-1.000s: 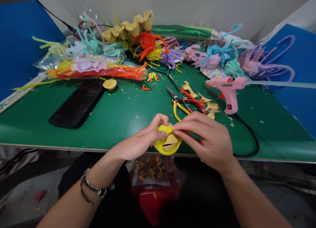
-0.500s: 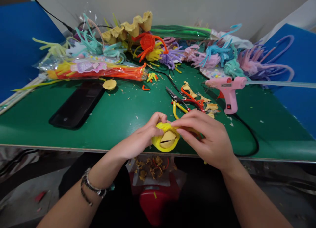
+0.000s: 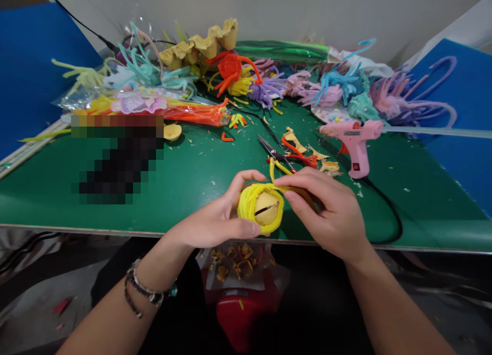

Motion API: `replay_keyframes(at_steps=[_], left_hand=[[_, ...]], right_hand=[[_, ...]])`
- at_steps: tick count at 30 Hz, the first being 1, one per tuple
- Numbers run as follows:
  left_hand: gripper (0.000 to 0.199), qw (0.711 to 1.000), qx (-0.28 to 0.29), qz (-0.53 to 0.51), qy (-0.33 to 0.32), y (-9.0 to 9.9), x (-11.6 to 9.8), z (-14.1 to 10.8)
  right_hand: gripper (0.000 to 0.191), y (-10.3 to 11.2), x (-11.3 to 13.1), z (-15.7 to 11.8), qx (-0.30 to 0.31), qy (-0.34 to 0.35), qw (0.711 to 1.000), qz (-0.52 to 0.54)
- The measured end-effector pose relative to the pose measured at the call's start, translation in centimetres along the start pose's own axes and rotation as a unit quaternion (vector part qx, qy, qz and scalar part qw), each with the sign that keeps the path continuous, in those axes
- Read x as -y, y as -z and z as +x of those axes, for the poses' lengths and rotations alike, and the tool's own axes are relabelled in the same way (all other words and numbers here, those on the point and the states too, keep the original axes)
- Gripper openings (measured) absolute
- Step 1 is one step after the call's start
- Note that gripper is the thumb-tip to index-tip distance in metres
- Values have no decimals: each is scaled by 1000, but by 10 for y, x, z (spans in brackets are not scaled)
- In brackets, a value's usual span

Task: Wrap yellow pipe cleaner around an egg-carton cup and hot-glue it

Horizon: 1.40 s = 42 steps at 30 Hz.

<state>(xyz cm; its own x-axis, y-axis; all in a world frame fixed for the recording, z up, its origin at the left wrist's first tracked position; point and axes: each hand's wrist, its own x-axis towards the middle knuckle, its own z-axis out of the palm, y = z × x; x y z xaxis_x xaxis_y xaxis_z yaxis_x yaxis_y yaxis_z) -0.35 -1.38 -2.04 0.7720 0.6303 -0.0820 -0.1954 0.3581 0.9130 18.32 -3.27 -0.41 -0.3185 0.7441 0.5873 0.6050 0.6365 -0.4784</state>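
Observation:
My left hand (image 3: 223,211) is closed round a small egg-carton cup (image 3: 268,205) wound in coils of yellow pipe cleaner (image 3: 248,204). The cup's tan face, with a dark slit across it, points toward me. Between the thumb and fingers of my right hand (image 3: 326,206) is pinched the loose end of the yellow pipe cleaner, at the upper right of the cup. Just beyond the hands lie scissors (image 3: 273,151) and yellow-handled pliers or cutters (image 3: 282,166), partly hidden by my right hand.
A pink glue gun (image 3: 358,145) stands at the right with its cord (image 3: 397,211). Carton scraps (image 3: 295,139) lie by the scissors. Along the back are bundles of pipe cleaners (image 3: 265,91) and an egg carton (image 3: 209,43). A carton cup (image 3: 172,132) sits at the left beside a pixelated dark shape (image 3: 123,163).
The wound cup has turned and shifted slightly right. My left thumb has moved from its top to its lower edge. My right hand has drawn slightly right, stretching the pipe cleaner's end.

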Motion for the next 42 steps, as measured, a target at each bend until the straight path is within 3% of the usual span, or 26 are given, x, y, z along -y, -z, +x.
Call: replay_keyframes(at_steps=[11,16,21,37,42], left_hand=[[52,1000,11,-2,-8,1,2,-1],[53,999,14,-32,-22,3,2,-1],[51,998,17,-52,-37,2,2,-1],[42,991,12,-114,-67,-5,6,2],[45,991,-21,-99,-86,-5,9,2]], right_hand=[[15,0,1,-3,18,-30,998,60],[34,-3,3,-6,111,-127,956,242],[39,-6,1,-6,128,-150,931,306],[40,-8,11,-4,103,-135,955,243],[41,-9,12,-5,97,-145,959,225]])
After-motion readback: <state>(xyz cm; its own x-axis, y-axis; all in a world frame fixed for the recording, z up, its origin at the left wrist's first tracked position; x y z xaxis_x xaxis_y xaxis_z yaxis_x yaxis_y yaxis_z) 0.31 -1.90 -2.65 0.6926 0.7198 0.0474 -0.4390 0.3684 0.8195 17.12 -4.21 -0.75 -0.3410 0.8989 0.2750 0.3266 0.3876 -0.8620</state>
